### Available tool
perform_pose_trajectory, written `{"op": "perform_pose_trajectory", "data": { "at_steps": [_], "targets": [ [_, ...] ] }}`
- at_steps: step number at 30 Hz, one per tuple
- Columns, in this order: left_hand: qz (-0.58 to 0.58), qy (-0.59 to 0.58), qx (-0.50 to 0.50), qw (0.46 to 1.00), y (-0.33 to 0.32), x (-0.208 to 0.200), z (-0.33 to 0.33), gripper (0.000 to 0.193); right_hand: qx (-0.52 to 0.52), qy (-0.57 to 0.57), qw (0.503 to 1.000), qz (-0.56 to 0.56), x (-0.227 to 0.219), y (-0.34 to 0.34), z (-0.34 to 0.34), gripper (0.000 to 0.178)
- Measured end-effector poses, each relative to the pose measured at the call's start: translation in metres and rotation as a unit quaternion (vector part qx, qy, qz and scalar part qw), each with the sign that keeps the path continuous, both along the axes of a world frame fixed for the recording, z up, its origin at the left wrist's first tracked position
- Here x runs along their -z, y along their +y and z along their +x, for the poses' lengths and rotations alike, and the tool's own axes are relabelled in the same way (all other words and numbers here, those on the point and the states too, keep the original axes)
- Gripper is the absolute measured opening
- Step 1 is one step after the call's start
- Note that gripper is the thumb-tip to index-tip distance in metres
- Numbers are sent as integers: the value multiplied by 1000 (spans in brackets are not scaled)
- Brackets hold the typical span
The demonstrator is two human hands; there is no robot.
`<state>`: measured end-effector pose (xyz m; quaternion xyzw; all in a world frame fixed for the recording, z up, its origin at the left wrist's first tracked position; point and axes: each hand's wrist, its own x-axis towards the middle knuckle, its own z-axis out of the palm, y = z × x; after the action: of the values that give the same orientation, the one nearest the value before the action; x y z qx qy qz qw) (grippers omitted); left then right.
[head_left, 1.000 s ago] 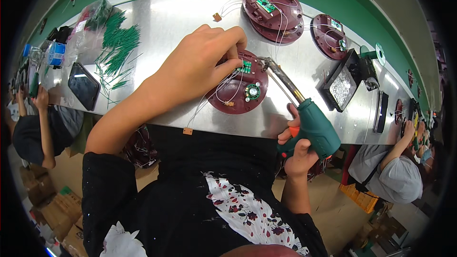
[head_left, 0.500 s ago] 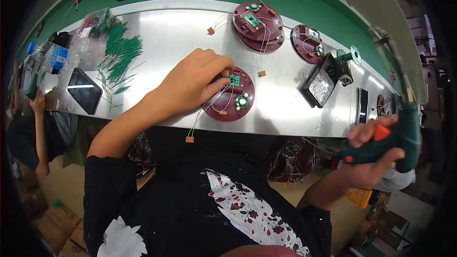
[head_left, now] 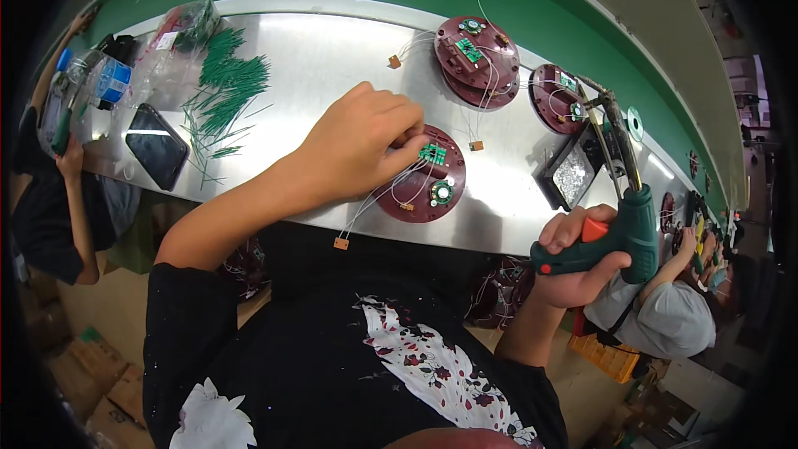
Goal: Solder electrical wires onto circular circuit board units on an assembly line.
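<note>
My right hand (head_left: 575, 270) is wrapped round the handle of a green soldering gun (head_left: 636, 237) with a red trigger, held up off the table at the right with its metal tip end pointing up. In front of me lies a maroon round plate (head_left: 416, 199) with a small green circuit board (head_left: 432, 154), a round component and white wires ending in a small tan piece (head_left: 341, 244). My left hand (head_left: 366, 137) rests at the plate's left side, thumb and fingers closed by the circuit board; what they pinch is hidden.
More maroon plates (head_left: 455, 62) are stacked behind, with another plate (head_left: 544, 104) to their right. A black tray (head_left: 573, 168) and a solder spool (head_left: 635, 123) stand at the right. Green wires (head_left: 229, 75), a phone (head_left: 156, 148) and a bottle (head_left: 114, 79) lie left. Co-workers (head_left: 657, 316) sit either side.
The soldering gun in my right hand has moved left, nearer the black tray. My left hand stays closed beside the circuit board. The whole view has shifted slightly.
</note>
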<state>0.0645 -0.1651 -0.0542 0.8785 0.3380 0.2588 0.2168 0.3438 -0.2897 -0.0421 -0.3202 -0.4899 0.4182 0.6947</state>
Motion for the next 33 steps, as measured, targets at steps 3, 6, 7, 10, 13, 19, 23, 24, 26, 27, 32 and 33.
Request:
{"op": "perform_pose_trajectory", "data": {
  "at_steps": [3,6,7,10,13,19,23,24,26,27,32,33],
  "targets": [
    [-4,-90,-30,995,6,6,15,13,26,29,999,-15,16,-4,-2,68],
    [-76,-128,-30,988,7,9,31,13,51,61,996,-36,29,-13,-1,67],
    [-112,-147,-30,982,7,10,35,13,64,76,994,-46,32,-15,1,67],
    [-119,-160,-31,979,8,16,39,14,68,84,993,-51,38,-20,7,68],
    [-127,-169,-23,977,6,27,44,15,77,93,991,-52,46,-28,4,68],
    [-144,-163,-37,975,3,36,47,16,90,61,992,-64,58,-40,3,71],
    [-237,-215,-18,947,3,33,45,16,109,-74,987,-92,60,-44,0,74],
    [-241,-214,-15,946,2,34,44,16,113,-74,986,-95,60,-47,-1,74],
    [-253,-205,-8,945,2,34,43,16,115,-50,986,-107,59,-48,-1,76],
    [-259,-201,-5,945,2,33,43,16,115,-39,986,-113,59,-48,-1,76],
    [-214,-159,25,963,2,30,38,12,121,-23,985,-116,61,-52,-4,77],
    [-211,-155,23,965,2,29,38,13,122,-37,984,-123,60,-53,-4,77]
  ]
}}
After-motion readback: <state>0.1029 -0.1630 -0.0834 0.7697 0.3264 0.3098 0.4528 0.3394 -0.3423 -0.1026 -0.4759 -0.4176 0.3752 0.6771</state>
